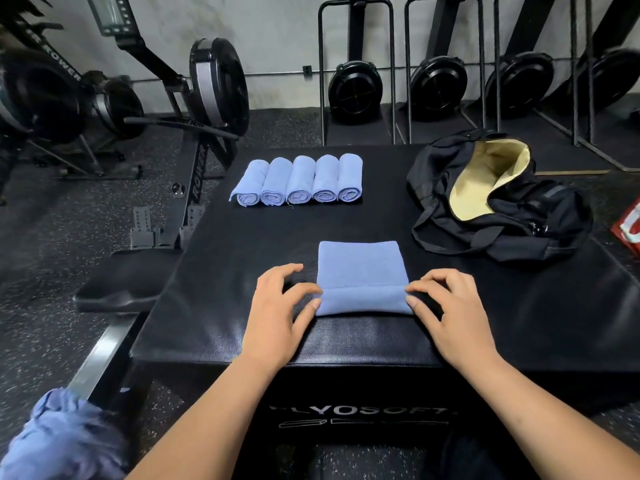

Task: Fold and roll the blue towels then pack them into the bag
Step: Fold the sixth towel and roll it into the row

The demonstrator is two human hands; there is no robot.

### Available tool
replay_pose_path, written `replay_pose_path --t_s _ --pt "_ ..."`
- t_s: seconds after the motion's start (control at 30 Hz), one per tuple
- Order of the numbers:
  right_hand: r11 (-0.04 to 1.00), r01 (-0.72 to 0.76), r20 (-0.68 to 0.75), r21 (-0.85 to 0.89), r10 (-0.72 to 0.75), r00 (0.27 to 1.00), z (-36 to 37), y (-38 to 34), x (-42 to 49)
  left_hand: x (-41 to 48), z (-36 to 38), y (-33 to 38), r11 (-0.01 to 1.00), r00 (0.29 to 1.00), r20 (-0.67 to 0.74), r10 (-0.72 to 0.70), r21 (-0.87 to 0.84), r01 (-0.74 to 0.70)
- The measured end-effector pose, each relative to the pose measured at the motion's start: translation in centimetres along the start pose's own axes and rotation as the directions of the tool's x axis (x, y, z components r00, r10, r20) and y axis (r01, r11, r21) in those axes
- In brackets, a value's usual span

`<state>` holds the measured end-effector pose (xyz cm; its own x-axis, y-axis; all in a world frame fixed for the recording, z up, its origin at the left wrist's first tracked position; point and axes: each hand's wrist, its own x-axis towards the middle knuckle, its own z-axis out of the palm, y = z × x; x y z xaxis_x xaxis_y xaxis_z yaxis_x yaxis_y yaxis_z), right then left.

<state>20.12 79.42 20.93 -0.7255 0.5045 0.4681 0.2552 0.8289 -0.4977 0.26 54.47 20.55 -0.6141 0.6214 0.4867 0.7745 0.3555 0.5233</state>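
A folded blue towel (360,265) lies on the black padded box (242,258), its near edge turned over into the start of a roll. My left hand (277,313) pinches the roll's left end and my right hand (446,306) pinches its right end. Several rolled blue towels (298,181) lie side by side in a row at the back left of the box. A black bag (498,199) with a cream lining lies open at the back right of the box.
A heap of loose blue towels (62,438) sits at the lower left, off the box. Rowing machines (201,91) stand left and along the back wall. A black seat pad (117,282) is just left of the box. A red object (628,223) lies at the right edge.
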Motion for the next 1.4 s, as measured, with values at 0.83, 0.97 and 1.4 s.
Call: replay_pose_path --t_s 0.83,0.97,1.4 --pt "0.987 -0.137 0.062 0.080 0.132 0.989 -0.3 -0.1 0.4 0.2 0.0 0.0 0.991 0.992 0.037 -0.121 -0.050 0.123" --pt "0.997 -0.039 0.021 0.066 0.038 0.999 -0.5 -0.3 -0.1 -0.2 -0.4 0.7 0.997 0.999 0.020 -0.041 -0.065 0.042" --pt "0.993 -0.011 0.159 -0.116 0.030 0.987 0.2 0.6 0.4 0.4 0.3 -0.1 0.986 0.987 0.155 -0.052 0.163 0.026"
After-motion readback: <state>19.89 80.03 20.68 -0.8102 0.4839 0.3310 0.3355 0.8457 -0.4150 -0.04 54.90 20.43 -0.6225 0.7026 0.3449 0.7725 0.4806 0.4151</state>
